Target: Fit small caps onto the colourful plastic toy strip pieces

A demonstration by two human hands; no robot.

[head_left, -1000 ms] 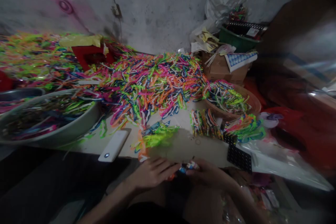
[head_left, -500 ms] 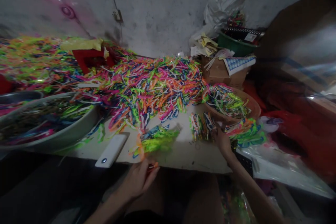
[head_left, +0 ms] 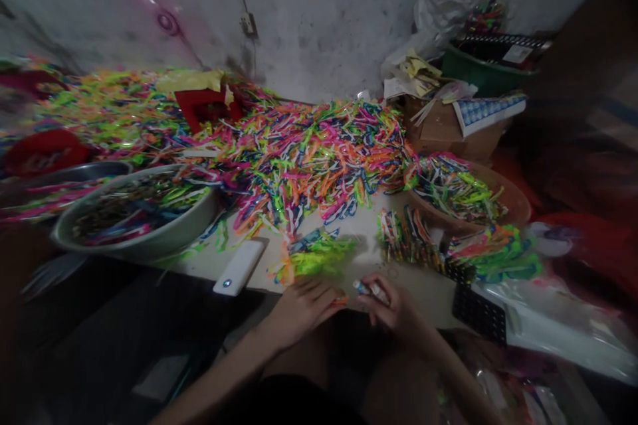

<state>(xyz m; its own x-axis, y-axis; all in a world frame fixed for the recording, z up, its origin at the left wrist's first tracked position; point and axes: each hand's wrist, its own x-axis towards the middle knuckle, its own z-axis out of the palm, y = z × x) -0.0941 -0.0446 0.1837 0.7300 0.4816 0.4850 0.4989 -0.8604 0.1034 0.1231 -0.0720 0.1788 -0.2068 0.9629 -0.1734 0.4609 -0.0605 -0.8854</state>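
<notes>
My left hand (head_left: 305, 305) is closed at the table's front edge, palm down. A small orange strip (head_left: 340, 301) sticks out between its thumb and fingers. Just to the right, my right hand (head_left: 391, 305) pinches a small white-and-blue piece (head_left: 363, 287), which looks like a short tube; its exact kind is hard to make out. A gap separates the two hands. Beyond my left hand lies a bunch of neon green, orange and blue strips (head_left: 319, 255). Past my right hand stand bundled colourful pieces (head_left: 409, 236) in rows.
A large heap of coloured strips (head_left: 319, 153) covers the table's back. Basins stand on both sides: a pale one (head_left: 144, 249) left, an orange-brown one (head_left: 516, 202) right. A white flat device (head_left: 242, 267) lies near the front edge. A black perforated tray (head_left: 479, 314) sits front right.
My right hand has come back from the bundles on the right to beside my left hand, bringing the small white-and-blue piece. The view has swung left.
</notes>
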